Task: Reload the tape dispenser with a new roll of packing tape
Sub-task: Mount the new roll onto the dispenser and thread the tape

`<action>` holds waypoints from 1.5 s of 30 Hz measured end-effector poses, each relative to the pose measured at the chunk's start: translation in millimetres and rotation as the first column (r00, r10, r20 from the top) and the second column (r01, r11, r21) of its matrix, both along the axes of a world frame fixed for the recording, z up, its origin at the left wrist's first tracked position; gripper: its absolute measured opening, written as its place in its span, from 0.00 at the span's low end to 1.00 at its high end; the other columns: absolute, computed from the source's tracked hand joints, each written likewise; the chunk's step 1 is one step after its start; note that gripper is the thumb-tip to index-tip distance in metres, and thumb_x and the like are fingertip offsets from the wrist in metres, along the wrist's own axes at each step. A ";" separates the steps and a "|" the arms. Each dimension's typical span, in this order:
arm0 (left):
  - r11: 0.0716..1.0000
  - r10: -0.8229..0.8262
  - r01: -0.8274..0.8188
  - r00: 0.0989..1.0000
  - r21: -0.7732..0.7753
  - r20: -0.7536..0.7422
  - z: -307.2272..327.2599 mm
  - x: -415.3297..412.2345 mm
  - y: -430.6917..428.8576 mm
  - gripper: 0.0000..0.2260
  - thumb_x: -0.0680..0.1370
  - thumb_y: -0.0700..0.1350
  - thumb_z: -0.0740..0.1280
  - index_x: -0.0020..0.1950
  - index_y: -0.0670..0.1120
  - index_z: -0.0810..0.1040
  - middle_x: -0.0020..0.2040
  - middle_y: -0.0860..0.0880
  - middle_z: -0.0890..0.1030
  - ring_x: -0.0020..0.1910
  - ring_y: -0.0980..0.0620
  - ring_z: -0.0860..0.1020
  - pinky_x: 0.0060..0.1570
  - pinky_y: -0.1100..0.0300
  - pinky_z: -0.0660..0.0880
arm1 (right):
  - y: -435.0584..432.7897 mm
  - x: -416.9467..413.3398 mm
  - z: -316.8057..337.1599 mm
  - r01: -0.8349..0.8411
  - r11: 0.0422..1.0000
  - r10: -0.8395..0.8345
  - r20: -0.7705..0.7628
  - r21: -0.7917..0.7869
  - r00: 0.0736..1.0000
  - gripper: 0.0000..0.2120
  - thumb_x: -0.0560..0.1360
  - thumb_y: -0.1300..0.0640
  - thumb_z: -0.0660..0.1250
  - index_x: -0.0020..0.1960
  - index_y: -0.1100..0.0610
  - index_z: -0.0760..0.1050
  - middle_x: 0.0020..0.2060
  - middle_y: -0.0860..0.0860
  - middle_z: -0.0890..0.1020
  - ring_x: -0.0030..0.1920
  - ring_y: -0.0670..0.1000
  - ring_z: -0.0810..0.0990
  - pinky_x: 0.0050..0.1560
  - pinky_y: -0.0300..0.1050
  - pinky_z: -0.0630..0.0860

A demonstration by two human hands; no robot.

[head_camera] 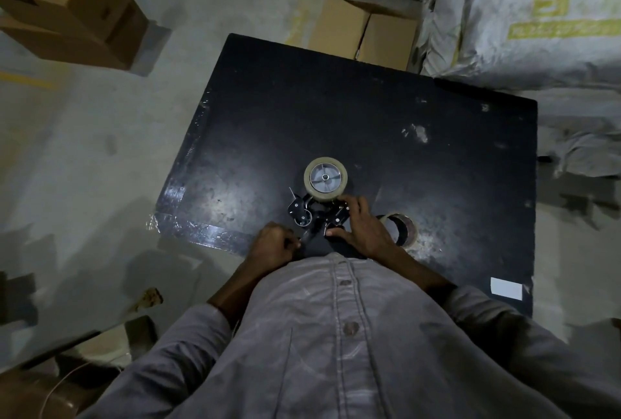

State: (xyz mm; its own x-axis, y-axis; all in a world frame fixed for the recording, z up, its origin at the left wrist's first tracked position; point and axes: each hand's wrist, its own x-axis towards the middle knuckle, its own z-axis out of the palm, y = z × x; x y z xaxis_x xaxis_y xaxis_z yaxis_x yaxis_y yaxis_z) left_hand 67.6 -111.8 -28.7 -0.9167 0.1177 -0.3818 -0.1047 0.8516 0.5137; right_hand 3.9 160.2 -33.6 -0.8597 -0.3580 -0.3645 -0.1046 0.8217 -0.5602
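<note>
Centre of the frame, on the black desk (437, 149): the dispenser (311, 213) lies on its side, so its hub faces up with a tan roll (325, 178) already seated on it. The right hand (364, 228) curls over the frame, thumb on the near side, likely clamping it flat so it can't skate. The left hand (274, 243) is balled tight at the dispenser's near end, maybe pinching a tape end or a small part; it's too dark to tell. A second roll (401, 228) sits just right of the right hand, parked clear. Threading looks like the job in hand.
</note>
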 end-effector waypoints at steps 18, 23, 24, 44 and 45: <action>0.993 -0.036 0.073 0.935 0.094 -0.352 7.2 10.5 -13.2 0.03 0.71 0.41 0.76 0.41 0.48 0.90 0.60 0.51 0.87 0.59 0.47 0.81 0.53 0.58 0.77 | 0.8 2.9 1.9 -0.012 0.997 0.017 -0.073 0.071 0.997 0.46 0.76 0.20 0.65 0.82 0.46 0.56 0.71 0.56 0.67 0.58 0.66 0.85 0.52 0.70 0.87; 0.991 -0.009 0.049 0.953 0.125 -0.302 7.1 9.7 -13.2 0.04 0.70 0.38 0.77 0.40 0.47 0.89 0.59 0.51 0.89 0.59 0.51 0.78 0.51 0.65 0.73 | -0.4 2.4 2.5 -0.003 0.994 0.009 -0.058 0.107 0.998 0.47 0.76 0.17 0.63 0.82 0.46 0.56 0.73 0.57 0.66 0.60 0.67 0.84 0.54 0.70 0.86; 0.991 -0.014 0.053 0.953 0.122 -0.304 6.7 9.1 -13.6 0.03 0.70 0.39 0.78 0.40 0.47 0.89 0.59 0.51 0.89 0.59 0.51 0.78 0.51 0.65 0.73 | -0.9 2.3 3.2 0.006 0.994 0.000 -0.051 0.112 0.999 0.48 0.75 0.16 0.62 0.82 0.46 0.56 0.73 0.57 0.66 0.61 0.67 0.84 0.55 0.70 0.86; 0.956 0.238 -0.218 0.967 0.196 -0.089 2.5 10.2 -18.8 0.03 0.77 0.46 0.80 0.49 0.51 0.91 0.44 0.57 0.89 0.41 0.63 0.81 0.43 0.71 0.73 | -3.3 -1.7 18.5 0.119 0.993 -0.119 0.003 0.004 0.993 0.46 0.70 0.21 0.76 0.73 0.48 0.62 0.72 0.54 0.73 0.66 0.61 0.82 0.61 0.63 0.85; 0.882 0.364 -0.358 0.931 0.306 0.039 1.3 10.4 -17.8 0.04 0.75 0.45 0.82 0.49 0.49 0.91 0.42 0.56 0.89 0.39 0.63 0.83 0.42 0.73 0.74 | -2.2 -1.5 19.5 0.128 0.991 -0.127 0.024 -0.026 0.992 0.47 0.70 0.23 0.78 0.74 0.48 0.61 0.72 0.53 0.73 0.68 0.59 0.81 0.63 0.61 0.84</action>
